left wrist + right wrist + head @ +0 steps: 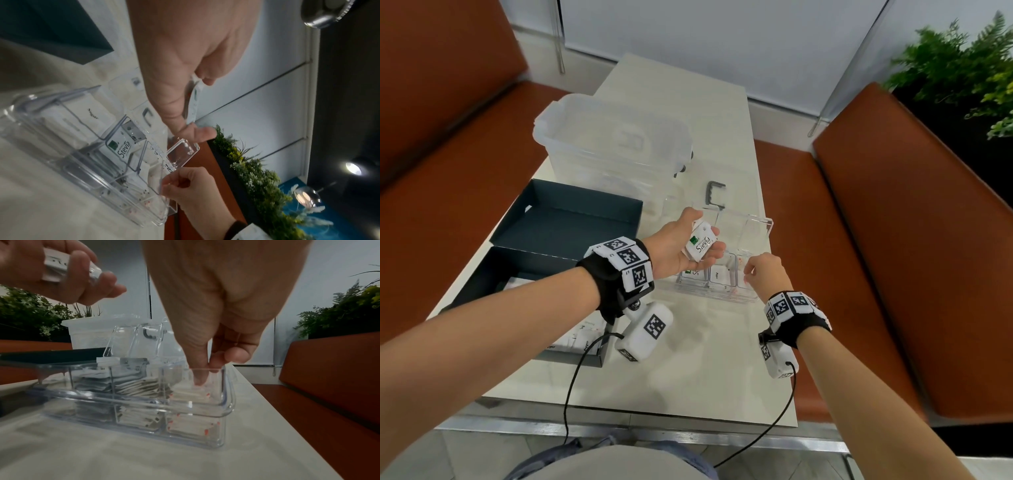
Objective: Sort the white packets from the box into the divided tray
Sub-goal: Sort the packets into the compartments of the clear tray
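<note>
My left hand (707, 233) hovers palm-up over the back left of the clear divided tray (753, 233). It grips a small stack of white packets (703, 246) with a "Stevia" one on top. The stack shows edge-on (193, 104) in the left wrist view. My right hand (751, 274) has its fingers curled and dips into the tray's near right compartment. There its fingertips (198, 378) pinch at a red-printed white packet (191, 395). The other near compartments hold a Stevia packet (121, 149) and other white packets. The dark box (493, 274) at the left holds more packets (582, 337).
The box's dark lid (571, 219) lies behind the box. A clear lidded bin (613, 144) stands at the table's back, with a grey clip (715, 195) beside it. Orange benches (893, 240) flank the pale table (688, 377). A plant (962, 61) stands at the far right.
</note>
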### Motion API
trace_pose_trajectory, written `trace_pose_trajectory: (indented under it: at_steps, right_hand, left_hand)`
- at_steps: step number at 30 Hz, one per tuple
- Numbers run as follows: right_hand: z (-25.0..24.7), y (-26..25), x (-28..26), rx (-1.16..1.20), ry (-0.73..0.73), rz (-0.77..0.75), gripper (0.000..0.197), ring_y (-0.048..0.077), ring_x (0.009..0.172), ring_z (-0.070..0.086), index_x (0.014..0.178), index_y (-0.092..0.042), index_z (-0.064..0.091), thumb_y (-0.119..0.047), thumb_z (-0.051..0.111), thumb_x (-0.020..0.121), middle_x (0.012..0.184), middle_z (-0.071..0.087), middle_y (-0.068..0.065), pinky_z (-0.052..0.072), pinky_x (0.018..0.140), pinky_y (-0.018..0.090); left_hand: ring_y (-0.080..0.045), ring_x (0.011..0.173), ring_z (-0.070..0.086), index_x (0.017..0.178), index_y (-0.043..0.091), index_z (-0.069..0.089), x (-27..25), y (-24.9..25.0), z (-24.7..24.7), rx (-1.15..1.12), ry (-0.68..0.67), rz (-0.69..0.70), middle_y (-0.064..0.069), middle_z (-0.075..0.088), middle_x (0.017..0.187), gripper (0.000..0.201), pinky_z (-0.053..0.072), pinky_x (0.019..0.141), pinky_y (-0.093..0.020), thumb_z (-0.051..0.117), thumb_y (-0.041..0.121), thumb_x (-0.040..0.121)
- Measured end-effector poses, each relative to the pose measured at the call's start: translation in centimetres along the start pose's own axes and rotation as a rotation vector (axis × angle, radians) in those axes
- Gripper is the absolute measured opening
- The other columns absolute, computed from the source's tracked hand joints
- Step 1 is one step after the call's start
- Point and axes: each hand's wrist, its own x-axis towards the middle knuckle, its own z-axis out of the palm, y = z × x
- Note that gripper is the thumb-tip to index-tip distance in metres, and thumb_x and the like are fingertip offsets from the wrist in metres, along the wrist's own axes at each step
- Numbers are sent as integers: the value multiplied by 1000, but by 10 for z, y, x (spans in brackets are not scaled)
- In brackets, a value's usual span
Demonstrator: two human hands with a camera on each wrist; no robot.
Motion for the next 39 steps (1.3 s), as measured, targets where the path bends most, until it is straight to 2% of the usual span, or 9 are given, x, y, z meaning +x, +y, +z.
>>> trace_pose_trajectory:
  at_steps: [5,11,14,16,18,23,30,35,39]
  right_hand:
    - [-16,-8,-2,66,95,-22,21,21,85,61,100,-6,70,-6,50,92,104,66,11,46,72,25]
    - [-54,-53,-29,529,318,-183,15,-3,64,53,99,-21,70,-28,59,92,85,66,-8,37,56,2]
    - [-58,-66,-37,628,185,-175,23,2,74,58,105,-28,67,-40,65,86,93,62,-7,41,60,9]
    - [-56,-68,-38,657,152,-142,26,13,82,62,107,-25,65,-35,69,84,99,61,-2,49,70,24]
    - [-53,-69,-39,747,157,-95,22,17,80,65,101,-19,63,-28,72,83,98,64,1,54,66,30]
    - [-51,-70,-34,1022,118,4,12,9,55,65,83,-13,59,-6,69,85,78,68,9,51,50,22]
    - [-48,-81,-29,1215,75,40,9,12,61,63,92,-11,63,-8,69,86,76,67,7,53,56,21]
    - [-41,-80,-15,1140,78,67,10,12,63,61,89,-18,62,-9,64,89,78,67,5,50,56,21]
    - [-30,-71,0,854,31,82,10,19,70,59,98,-13,67,-12,61,90,85,67,10,51,67,32]
  left_hand:
    - [-28,80,66,116,-1,56,-2,3,-7,-221,-87,-65,-24,65,100,42,59,67,-33,39,34,100]
    - [-29,100,64,128,-4,49,-2,4,-10,-249,-158,-56,-26,58,119,40,56,83,-38,37,19,97]
    - [-29,98,68,126,-10,45,-5,3,-8,-223,-174,-26,-24,65,116,33,60,80,-39,35,2,97]
    - [-28,92,71,124,-11,47,-4,2,-7,-156,-142,30,-24,68,111,29,61,73,-36,38,-4,98]
    - [-32,97,68,126,-11,50,0,0,-9,-49,-60,110,-26,65,117,30,61,75,-37,46,-6,96]
    - [-31,102,68,121,-5,58,5,-2,-20,84,19,187,-22,67,116,33,61,72,-37,64,5,91]
    - [-19,82,73,100,7,66,7,-8,-39,60,84,235,-9,74,95,15,58,65,-26,70,4,85]
    - [-20,76,73,103,5,66,2,-8,-50,47,140,180,-10,75,86,16,55,56,-23,63,17,93]
    - [-17,69,70,96,4,67,-3,-2,-63,45,208,169,-9,71,84,14,54,52,-22,60,16,96]
